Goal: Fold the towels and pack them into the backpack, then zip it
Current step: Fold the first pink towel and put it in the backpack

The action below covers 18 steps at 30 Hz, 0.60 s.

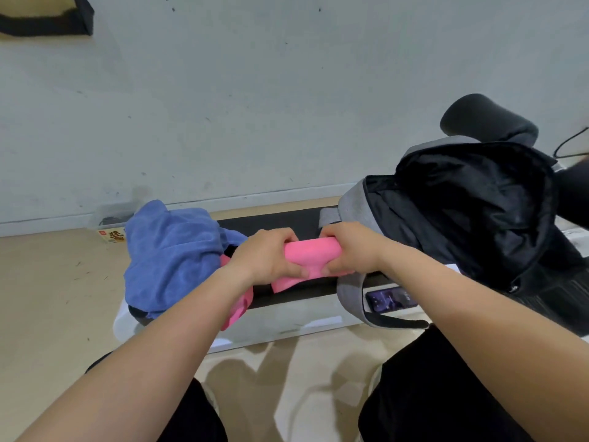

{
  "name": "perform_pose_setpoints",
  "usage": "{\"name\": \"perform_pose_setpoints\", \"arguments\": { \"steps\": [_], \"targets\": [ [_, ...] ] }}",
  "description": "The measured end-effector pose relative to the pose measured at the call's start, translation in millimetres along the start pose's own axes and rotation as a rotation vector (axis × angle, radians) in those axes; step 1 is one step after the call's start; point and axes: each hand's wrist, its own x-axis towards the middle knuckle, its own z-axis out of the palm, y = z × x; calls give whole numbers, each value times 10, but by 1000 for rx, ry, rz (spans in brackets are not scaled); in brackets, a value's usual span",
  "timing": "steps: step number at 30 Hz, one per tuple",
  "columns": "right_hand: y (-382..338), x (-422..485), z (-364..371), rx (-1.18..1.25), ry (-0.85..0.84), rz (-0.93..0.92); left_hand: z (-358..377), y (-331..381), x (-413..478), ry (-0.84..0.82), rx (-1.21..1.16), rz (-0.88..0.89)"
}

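A folded pink towel point(310, 254) is held up between both hands over a low black-and-white platform point(287, 320). My left hand point(266, 255) grips its left end and my right hand point(349, 250) grips its right end, fingers curled over the top. A crumpled blue towel point(169, 253) lies heaped on the platform's left side, with another bit of pink cloth point(237, 309) showing beneath my left forearm. The grey backpack point(350, 202) stands at the right, its main compartment unzipped wide and its black lining point(462, 212) exposed.
A phone point(391, 299) with a lit screen lies on the platform next to the backpack's strap. A clear plastic box point(110, 216) and a small yellow packet point(113, 235) sit by the wall at left. A black chair headrest point(487, 121) rises behind the backpack. My knees are below.
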Motion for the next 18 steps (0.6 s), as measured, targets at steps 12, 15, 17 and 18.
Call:
{"name": "perform_pose_setpoints", "arguments": {
  "steps": [12,15,17,18],
  "targets": [
    [1089,-485,-499,477,574,340,373,995,892,240,-562,-67],
    [1279,-472,-454,401,645,481,563,1259,1179,254,-425,-68],
    [1402,-424,-424,332,660,558,676,1380,1330,257,-273,-10],
    [1453,-391,-410,301,664,587,714,1403,1383,263,-185,32]
  ]
}}
